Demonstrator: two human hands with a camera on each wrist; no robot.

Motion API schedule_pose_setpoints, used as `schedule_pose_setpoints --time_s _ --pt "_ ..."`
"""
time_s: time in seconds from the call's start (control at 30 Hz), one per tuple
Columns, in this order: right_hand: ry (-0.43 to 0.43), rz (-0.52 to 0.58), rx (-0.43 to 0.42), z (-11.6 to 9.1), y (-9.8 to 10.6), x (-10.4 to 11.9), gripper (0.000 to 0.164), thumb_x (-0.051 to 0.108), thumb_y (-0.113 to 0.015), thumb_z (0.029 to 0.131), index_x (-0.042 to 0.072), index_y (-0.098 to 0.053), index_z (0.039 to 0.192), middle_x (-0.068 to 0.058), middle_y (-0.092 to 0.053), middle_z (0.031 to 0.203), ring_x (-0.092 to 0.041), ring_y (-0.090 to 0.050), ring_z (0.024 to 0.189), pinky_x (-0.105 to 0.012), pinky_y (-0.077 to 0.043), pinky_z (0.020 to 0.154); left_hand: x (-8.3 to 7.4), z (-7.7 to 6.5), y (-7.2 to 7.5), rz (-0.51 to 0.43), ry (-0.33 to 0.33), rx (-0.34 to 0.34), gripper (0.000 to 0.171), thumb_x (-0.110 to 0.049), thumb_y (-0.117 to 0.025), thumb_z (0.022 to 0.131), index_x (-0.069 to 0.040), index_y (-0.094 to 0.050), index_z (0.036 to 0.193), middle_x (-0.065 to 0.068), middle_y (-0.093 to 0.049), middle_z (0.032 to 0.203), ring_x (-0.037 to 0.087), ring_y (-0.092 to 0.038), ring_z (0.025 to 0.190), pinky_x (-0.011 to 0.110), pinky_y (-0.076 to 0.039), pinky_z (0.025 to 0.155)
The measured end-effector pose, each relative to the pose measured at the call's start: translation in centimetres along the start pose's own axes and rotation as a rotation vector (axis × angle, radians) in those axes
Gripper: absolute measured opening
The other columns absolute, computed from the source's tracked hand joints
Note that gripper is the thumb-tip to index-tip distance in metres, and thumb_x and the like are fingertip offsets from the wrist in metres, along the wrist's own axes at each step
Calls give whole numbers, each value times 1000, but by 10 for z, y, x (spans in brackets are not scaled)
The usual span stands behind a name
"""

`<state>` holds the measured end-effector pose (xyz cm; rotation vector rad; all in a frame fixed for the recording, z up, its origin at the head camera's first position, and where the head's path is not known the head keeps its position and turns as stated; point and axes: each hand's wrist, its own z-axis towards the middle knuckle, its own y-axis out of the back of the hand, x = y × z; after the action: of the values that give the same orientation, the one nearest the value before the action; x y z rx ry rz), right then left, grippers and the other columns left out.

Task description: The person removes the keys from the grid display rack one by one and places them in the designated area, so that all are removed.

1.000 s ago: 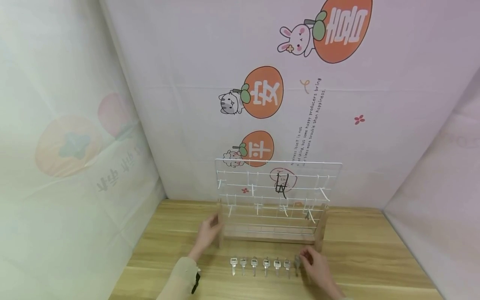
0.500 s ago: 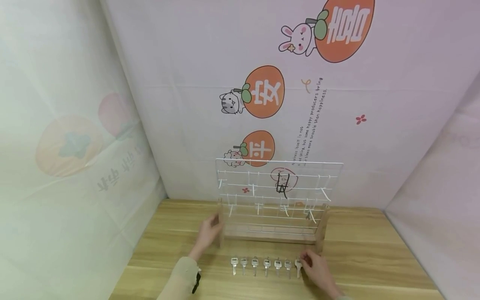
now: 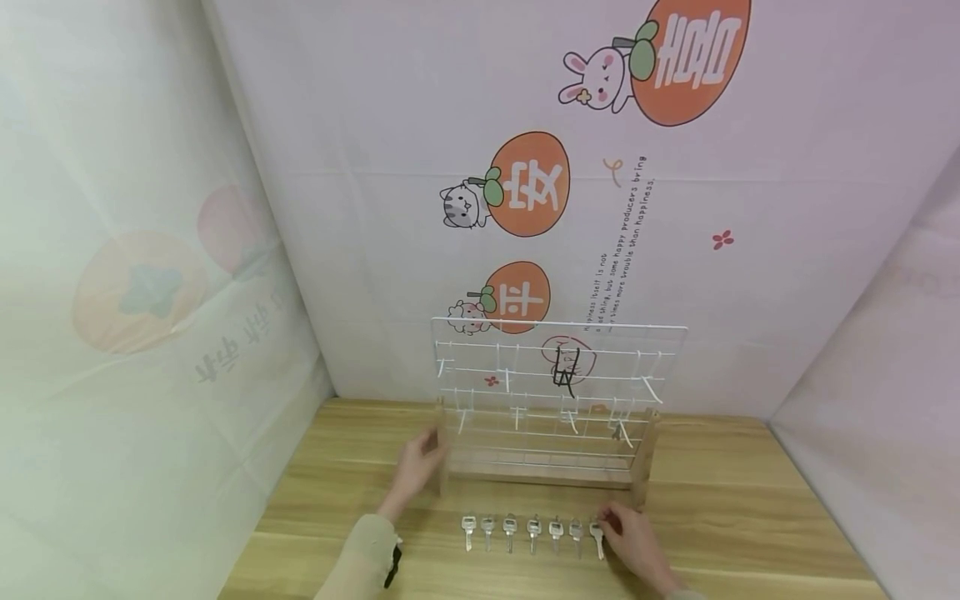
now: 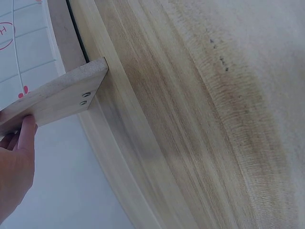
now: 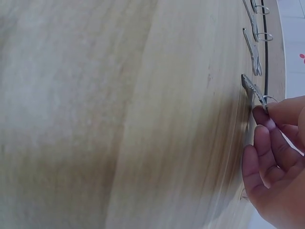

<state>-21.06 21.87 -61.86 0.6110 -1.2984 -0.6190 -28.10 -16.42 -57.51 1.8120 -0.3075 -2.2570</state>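
A row of several silver keys [image 3: 533, 533] lies on the wooden table in front of a white wire rack with wooden sides. At the row's right end, the thumb and a finger of my right hand [image 3: 633, 537] pinch the last key [image 5: 256, 90] by its head. Its blade points away from the fingers, and a small ring shows beside the head in the right wrist view. My left hand [image 3: 417, 468] grips the rack's left wooden upright [image 4: 57, 98], thumb on one face; its other fingers are partly hidden behind the board.
White hooks [image 3: 517, 417] and one black hook [image 3: 564, 371] hang on the rack's wire grid [image 3: 558, 325]. A small key-like item [image 3: 617, 432] hangs near the lower right hook. Printed cloth walls [image 3: 390, 250] enclose the table [image 3: 750, 500] at the back and sides.
The rightmost key has turned in my right hand; its face now looks brighter and its tip has swung slightly right. My left hand has stayed on the upright.
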Motion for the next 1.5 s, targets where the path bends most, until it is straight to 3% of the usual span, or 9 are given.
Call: schedule_pose_setpoints --time_s 0.13,0.53,0.97,1.27,1.5 --pt "-27 -14 16 1 -1 -1 15 0 -72 84 14 -67 83 5 -68 79 3 -54 71 -16 -51 64 0 0 0 17 -4 3 52 -11 -64 95 10 -47 139 30 -56 138 44 -56 127 52 -49 108" --pt "-1 -61 -3 -1 -2 0 14 2 -75 80 13 -67 80 7 -65 76 2 -52 71 -17 -49 64 -1 0 0 19 1 6 53 -12 -65 95 8 -47 140 30 -55 138 43 -57 127 50 -50 107" --pt "11 -41 -41 -3 -1 2 16 0 -75 79 13 -67 78 8 -64 74 4 -50 68 -17 -47 61 -8 -2 -3 8 18 -21 50 -5 -62 95 14 -46 138 35 -53 137 49 -54 128 58 -45 109" --pt "-37 -33 0 -3 -1 1 14 -1 -74 81 12 -69 80 5 -67 77 1 -54 70 -17 -50 64 -4 -2 -1 20 -13 -8 50 -11 -64 96 11 -49 138 31 -57 136 44 -57 126 52 -49 108" --pt "-24 1 -32 -3 0 -3 13 -1 -74 81 11 -68 82 4 -66 76 2 -53 69 -16 -50 62 -3 -2 0 1 -16 0 49 -10 -65 95 11 -50 137 31 -58 134 45 -57 126 53 -48 108"
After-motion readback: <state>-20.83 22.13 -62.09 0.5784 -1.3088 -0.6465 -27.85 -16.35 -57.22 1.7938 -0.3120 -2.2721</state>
